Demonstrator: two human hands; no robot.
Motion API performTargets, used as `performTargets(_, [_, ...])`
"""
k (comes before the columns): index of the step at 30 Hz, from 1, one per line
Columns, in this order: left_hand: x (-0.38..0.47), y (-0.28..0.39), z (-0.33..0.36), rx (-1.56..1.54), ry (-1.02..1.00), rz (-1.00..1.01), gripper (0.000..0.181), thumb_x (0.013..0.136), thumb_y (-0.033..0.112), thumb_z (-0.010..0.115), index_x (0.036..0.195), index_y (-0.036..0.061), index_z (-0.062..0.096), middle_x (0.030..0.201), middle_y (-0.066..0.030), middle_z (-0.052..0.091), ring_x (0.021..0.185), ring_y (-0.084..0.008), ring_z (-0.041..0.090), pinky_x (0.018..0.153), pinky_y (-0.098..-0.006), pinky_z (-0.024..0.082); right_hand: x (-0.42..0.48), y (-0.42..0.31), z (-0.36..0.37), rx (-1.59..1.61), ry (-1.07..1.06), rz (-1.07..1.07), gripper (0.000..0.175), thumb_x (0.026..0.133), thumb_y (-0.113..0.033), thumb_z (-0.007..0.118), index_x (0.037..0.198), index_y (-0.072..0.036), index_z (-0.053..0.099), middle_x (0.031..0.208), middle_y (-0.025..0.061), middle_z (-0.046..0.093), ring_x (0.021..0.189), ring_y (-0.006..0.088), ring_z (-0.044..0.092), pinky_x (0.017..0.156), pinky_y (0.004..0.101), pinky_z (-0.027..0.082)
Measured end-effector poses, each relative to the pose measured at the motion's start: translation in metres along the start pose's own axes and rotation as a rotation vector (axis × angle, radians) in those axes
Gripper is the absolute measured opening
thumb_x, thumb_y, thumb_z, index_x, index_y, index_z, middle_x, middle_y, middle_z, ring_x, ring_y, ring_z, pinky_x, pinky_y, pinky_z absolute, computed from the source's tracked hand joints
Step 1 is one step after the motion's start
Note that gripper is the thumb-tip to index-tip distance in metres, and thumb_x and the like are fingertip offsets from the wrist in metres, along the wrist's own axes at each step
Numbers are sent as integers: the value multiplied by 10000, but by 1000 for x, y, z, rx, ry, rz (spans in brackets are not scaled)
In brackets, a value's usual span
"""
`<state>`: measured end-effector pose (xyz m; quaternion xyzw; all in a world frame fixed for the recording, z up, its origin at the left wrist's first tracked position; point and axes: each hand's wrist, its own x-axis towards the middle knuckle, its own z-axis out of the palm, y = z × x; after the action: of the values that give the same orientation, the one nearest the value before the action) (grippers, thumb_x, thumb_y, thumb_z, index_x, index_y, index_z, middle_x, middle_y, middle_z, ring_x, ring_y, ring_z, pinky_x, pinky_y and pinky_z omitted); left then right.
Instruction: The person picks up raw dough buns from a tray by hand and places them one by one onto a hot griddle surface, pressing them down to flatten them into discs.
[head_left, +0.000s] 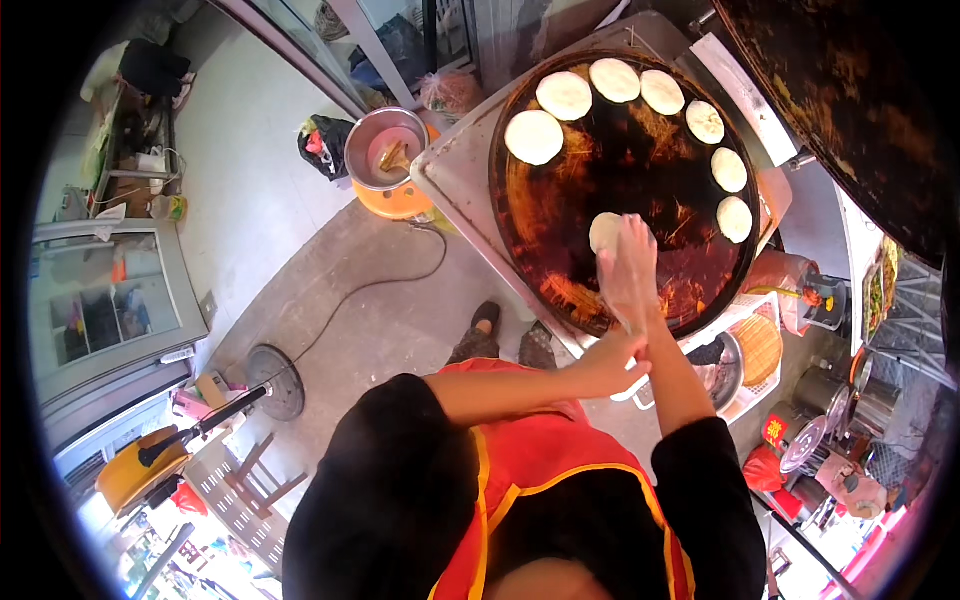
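My right hand (630, 270), in a clear plastic glove, reaches over a round, dark, oily griddle (592, 172). Its fingers lie close together and partly cover a pale flat dough round (604, 232). Whether they press on it or hold it is hidden. At the right wrist, my left hand (611, 366) seems to pinch the glove's cuff; its fingertips are partly hidden. Several more flat dough rounds (534, 137) form an arc along the griddle's far and right rim.
A raised griddle lid (862, 105) stands at upper right. Left of the griddle, a metal pot (388, 112) with a brush sits on an orange stool (397, 202). A cable (352, 289) crosses the floor. Below the griddle is a white basket (769, 375); a gas cylinder (784, 281) stands beside it.
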<state>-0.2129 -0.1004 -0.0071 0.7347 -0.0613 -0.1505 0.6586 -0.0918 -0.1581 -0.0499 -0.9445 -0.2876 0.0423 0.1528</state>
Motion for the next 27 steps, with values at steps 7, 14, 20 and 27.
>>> performTargets(7, [7, -25, -27, 114, 42, -115, 214, 781, 179, 564, 843, -11, 489, 817, -189, 547, 785, -328, 531, 683, -395, 406, 10, -5, 47, -250, -109, -55, 610, 871, -293, 392, 1316, 59, 167, 1352, 260, 198, 1269, 390, 187, 1038, 472, 160])
performTargets(14, [-2, 15, -42, 7, -149, -130, 261, 789, 228, 569, 871, 1, 469, 862, -186, 531, 825, -321, 520, 724, -381, 400, 6, -16, 17, -128, -83, -71, 605, 860, -296, 407, 1293, 81, 216, 1349, 251, 223, 1275, 385, 177, 1042, 474, 153])
performTargets(20, [-3, 4, -39, 90, -142, -147, 313, 795, 270, 563, 904, -11, 479, 891, -218, 549, 883, -353, 519, 755, -410, 391, 2, -18, 28, -202, -238, -176, 631, 845, -311, 419, 1291, 91, 222, 1354, 242, 225, 1285, 369, 170, 1041, 484, 157])
performTargets(27, [-4, 15, -38, 63, -166, -70, 284, 802, 283, 555, 870, 18, 481, 882, -185, 528, 852, -322, 514, 729, -388, 391, -1, -10, 21, -78, -127, -164, 641, 859, -332, 398, 1305, 80, 192, 1359, 245, 211, 1287, 371, 166, 1044, 476, 147])
